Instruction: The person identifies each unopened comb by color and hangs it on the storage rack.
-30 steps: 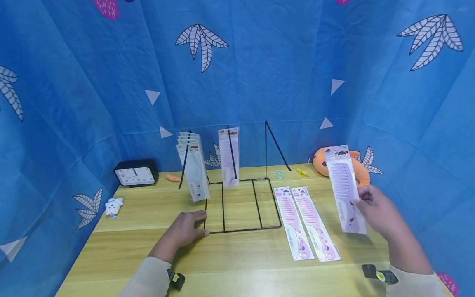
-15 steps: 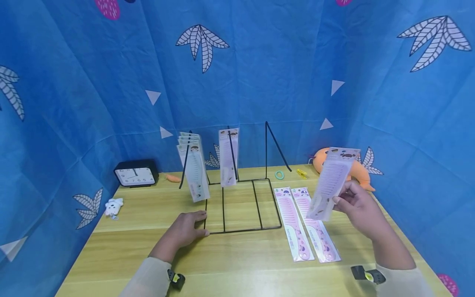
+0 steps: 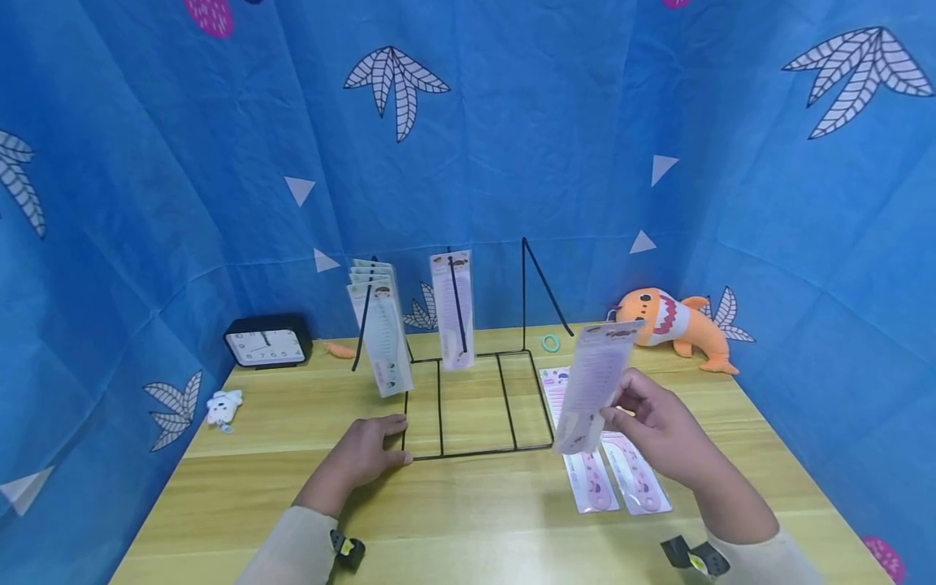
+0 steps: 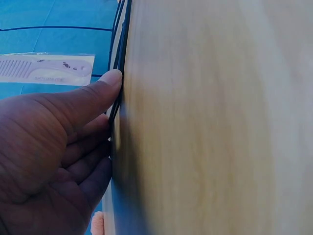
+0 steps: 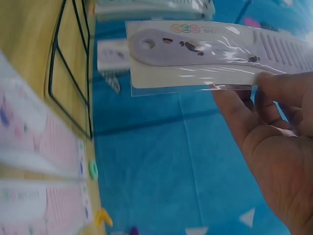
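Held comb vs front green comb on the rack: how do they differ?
- Colour: the held comb is purple; the green comb is pale green.
- Support: the held comb is pinched in the right hand; the green comb hangs on the rack.
- Tilt, head view: the held comb's top leans right; the green comb's top leans left.
Shared: both are packaged combs.
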Action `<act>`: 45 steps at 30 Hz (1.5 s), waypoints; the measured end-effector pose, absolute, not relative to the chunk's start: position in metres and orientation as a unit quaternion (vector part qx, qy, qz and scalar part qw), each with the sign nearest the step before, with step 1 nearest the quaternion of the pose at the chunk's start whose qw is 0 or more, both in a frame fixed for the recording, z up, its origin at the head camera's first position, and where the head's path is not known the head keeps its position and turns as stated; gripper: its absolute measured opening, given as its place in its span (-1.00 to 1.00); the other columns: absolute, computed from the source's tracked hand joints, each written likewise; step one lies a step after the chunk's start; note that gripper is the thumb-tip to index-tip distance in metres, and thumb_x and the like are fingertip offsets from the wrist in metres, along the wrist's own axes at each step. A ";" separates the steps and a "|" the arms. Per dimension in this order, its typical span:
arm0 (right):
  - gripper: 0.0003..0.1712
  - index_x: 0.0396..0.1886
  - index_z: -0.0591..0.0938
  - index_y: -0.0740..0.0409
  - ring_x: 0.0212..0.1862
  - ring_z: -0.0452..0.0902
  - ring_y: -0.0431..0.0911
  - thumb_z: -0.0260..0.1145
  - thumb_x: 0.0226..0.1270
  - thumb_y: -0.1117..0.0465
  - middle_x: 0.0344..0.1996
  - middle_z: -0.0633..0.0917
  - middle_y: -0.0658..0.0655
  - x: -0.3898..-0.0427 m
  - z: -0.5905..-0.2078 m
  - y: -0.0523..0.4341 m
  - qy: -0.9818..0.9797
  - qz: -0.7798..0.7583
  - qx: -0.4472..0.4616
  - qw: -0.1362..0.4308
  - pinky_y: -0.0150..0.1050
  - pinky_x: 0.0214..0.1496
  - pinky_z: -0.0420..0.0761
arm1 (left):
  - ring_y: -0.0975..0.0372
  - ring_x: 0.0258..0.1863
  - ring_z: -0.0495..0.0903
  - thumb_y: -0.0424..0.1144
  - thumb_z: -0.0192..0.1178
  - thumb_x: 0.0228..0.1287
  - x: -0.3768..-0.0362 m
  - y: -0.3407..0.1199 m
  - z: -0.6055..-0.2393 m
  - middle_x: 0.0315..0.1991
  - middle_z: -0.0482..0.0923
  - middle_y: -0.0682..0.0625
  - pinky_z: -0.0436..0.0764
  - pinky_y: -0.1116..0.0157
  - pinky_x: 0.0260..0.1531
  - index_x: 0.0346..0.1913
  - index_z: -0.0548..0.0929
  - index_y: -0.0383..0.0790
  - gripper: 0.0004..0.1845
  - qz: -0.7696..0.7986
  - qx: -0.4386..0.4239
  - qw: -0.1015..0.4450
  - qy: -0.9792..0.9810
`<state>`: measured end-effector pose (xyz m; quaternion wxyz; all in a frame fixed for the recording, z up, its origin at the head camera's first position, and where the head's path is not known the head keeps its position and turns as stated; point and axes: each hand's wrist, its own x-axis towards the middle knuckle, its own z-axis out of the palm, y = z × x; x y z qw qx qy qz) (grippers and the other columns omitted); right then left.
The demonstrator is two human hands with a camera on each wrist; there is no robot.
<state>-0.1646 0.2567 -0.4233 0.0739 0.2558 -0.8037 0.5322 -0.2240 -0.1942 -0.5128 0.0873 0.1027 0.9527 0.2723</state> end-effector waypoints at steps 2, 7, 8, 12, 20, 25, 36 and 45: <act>-0.85 0.03 0.55 0.26 0.21 0.67 -0.37 0.22 0.62 0.50 0.29 0.65 0.38 -0.164 -0.422 0.246 -0.799 0.536 0.265 0.066 -0.26 0.02 0.89 | -0.15 0.60 0.42 -0.13 0.55 0.36 -0.224 -0.194 -0.512 0.55 0.53 -0.12 0.41 -0.16 0.62 0.43 0.67 -0.25 -0.36 0.270 0.105 0.085 0.953; -0.88 -0.04 0.54 0.24 0.24 0.73 -0.12 0.25 0.60 0.49 0.23 0.72 0.29 -0.166 -0.423 0.220 -0.812 0.523 0.256 0.044 -0.22 0.05 0.89 | -0.15 0.61 0.41 -0.13 0.55 0.36 -0.224 -0.195 -0.512 0.56 0.52 -0.12 0.40 -0.16 0.63 0.44 0.66 -0.24 -0.36 0.266 0.105 0.089 0.954; -0.88 -0.04 0.54 0.24 0.23 0.74 -0.05 0.26 0.59 0.48 0.22 0.73 0.26 -0.167 -0.424 0.215 -0.818 0.515 0.252 0.041 -0.21 0.07 0.89 | -0.15 0.61 0.41 -0.13 0.55 0.36 -0.224 -0.195 -0.512 0.56 0.52 -0.12 0.41 -0.17 0.62 0.44 0.66 -0.24 -0.36 0.266 0.106 0.089 0.954; -0.87 -0.09 0.55 0.17 0.22 0.76 0.12 0.28 0.58 0.46 0.20 0.76 0.21 -0.171 -0.426 0.194 -0.837 0.490 0.243 0.032 -0.21 0.04 0.89 | -0.15 0.60 0.41 -0.14 0.55 0.36 -0.224 -0.195 -0.512 0.56 0.52 -0.12 0.41 -0.16 0.62 0.44 0.67 -0.24 -0.37 0.267 0.106 0.089 0.954; -0.90 -0.11 0.54 0.19 0.17 0.76 0.13 0.26 0.61 0.45 0.12 0.78 0.24 -0.178 -0.440 0.163 -0.824 0.503 0.260 -0.011 -0.24 -0.05 0.89 | -0.15 0.61 0.40 -0.14 0.54 0.37 -0.225 -0.194 -0.513 0.57 0.51 -0.12 0.41 -0.17 0.62 0.45 0.66 -0.23 -0.37 0.268 0.101 0.092 0.954; -0.89 -0.12 0.54 0.15 0.18 0.78 0.10 0.27 0.61 0.42 0.09 0.80 0.19 -0.182 -0.447 0.153 -0.827 0.493 0.268 -0.010 -0.29 -0.08 0.83 | -0.15 0.61 0.41 -0.14 0.54 0.38 -0.225 -0.194 -0.511 0.57 0.52 -0.12 0.41 -0.16 0.63 0.44 0.66 -0.24 -0.37 0.270 0.103 0.091 0.953; -0.86 -0.16 0.52 0.07 0.16 0.80 0.09 0.29 0.62 0.36 0.07 0.83 0.13 -0.184 -0.453 0.145 -0.838 0.471 0.276 -0.001 -0.20 0.03 0.81 | -0.15 0.60 0.41 -0.15 0.54 0.38 -0.224 -0.194 -0.510 0.56 0.52 -0.12 0.42 -0.15 0.62 0.44 0.67 -0.25 -0.38 0.269 0.106 0.089 0.953; -0.86 -0.14 0.52 0.07 0.01 0.72 -0.04 0.31 0.59 0.36 -0.12 0.77 0.05 -0.188 -0.452 0.143 -0.844 0.463 0.269 0.002 -0.28 -0.08 0.82 | -0.13 0.61 0.42 -0.15 0.55 0.37 -0.224 -0.195 -0.514 0.56 0.53 -0.11 0.43 -0.15 0.62 0.44 0.67 -0.24 -0.37 0.274 0.105 0.087 0.952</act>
